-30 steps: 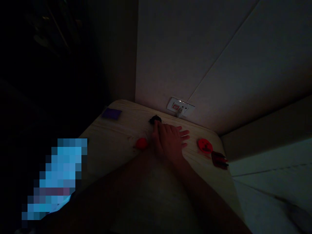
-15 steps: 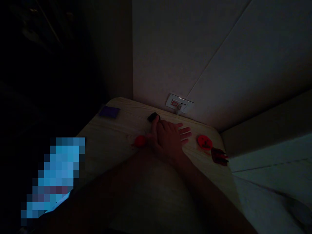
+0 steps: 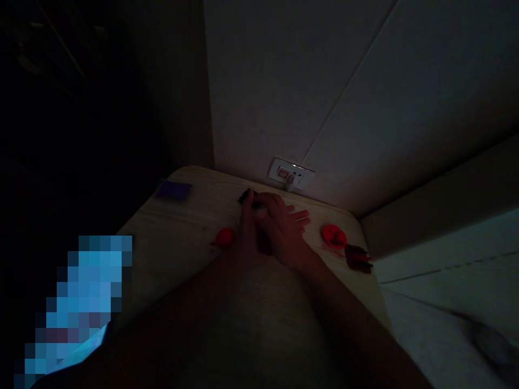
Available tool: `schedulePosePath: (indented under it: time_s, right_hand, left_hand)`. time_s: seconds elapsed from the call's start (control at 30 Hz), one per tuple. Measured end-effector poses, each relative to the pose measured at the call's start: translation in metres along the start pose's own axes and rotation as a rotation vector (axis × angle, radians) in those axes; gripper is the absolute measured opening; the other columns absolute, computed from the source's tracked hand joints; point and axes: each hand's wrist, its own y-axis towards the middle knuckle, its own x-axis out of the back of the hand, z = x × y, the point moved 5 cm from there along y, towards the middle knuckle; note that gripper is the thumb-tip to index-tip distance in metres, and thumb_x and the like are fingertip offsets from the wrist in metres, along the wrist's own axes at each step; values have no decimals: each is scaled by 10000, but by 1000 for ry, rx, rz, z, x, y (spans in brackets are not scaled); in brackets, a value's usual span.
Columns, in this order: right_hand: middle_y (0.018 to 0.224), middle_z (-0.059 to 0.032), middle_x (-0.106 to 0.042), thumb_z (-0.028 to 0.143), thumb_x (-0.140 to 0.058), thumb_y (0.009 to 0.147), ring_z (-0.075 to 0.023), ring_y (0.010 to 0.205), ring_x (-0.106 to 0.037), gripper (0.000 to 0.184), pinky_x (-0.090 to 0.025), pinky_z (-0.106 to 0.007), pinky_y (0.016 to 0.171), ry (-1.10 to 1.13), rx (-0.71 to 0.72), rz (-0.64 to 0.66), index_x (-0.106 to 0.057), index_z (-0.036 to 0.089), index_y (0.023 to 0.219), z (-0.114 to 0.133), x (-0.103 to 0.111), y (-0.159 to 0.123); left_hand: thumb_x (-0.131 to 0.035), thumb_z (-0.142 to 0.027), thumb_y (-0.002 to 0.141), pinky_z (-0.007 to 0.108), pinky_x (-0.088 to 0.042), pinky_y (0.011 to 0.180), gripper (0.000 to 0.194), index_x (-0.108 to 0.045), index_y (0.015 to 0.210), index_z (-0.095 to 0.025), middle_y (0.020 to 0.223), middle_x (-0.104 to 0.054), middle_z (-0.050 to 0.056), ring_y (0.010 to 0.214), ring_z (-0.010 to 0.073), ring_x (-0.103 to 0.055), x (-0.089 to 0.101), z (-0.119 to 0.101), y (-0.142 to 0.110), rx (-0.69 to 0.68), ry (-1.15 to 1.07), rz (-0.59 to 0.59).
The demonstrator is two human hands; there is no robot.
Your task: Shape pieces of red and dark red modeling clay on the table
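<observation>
My left hand point(image 3: 245, 232) lies on the table under my right, fingers stretched out to the right and thumb pointing up. Over its palm, my right hand point(image 3: 284, 232) is cupped with bent fingers. A dark red patch shows in the gap between the palms; whether it is a thing or shadow I cannot tell. Just beyond my left thumb sits a dark lump point(image 3: 246, 195). Left of my left wrist is a red ball point(image 3: 225, 237), with small crumbs beside it. Farther right lie a flat red disc point(image 3: 333, 236) with dark marks and a dark red pronged piece point(image 3: 359, 258).
The light is very dim. A purple packet point(image 3: 174, 190) lies at the wooden table's point(image 3: 194, 216) back left corner. Behind the table is a wall with a socket point(image 3: 291, 174) and a plug in it. A bright blurred-out screen point(image 3: 81, 302) stands at the lower left.
My right hand has risen off the left palm and its fingers have bent, where both were pressed flat together. The whole view has shifted slightly.
</observation>
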Motion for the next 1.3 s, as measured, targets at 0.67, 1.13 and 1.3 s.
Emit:
schedulePosePath:
  time_s: [0.67, 1.13, 1.3]
  right_hand:
    - [686, -74, -656, 453, -240, 1057, -224, 655, -577, 567, -321, -381, 683, -527, 6, 69, -611, 201, 709, -12, -3, -9]
    - [743, -63, -614, 367, -441, 1014, -210, 731, -565, 350, -424, -349, 714, -320, 48, -255, -586, 213, 735, -24, 7, -12]
    - [671, -26, -561, 385, -433, 1019, -193, 650, -528, 362, -383, -322, 624, -305, -72, -231, -539, 227, 711, -35, 11, -7]
  left_hand:
    - [-235, -818, 917, 385, -564, 906, 838, -727, 961, -141, 681, -702, 98, 881, 277, -746, -5, 7, -18, 183, -88, -104]
    - [-281, -798, 918, 428, -581, 907, 737, -692, 860, -189, 741, -724, 97, 911, 285, -748, 7, 6, -9, 121, -58, -293]
    - [-344, -700, 969, 409, -565, 949, 633, -710, 925, -185, 793, -740, 89, 961, 268, -744, 3, 14, -5, 102, -72, -215]
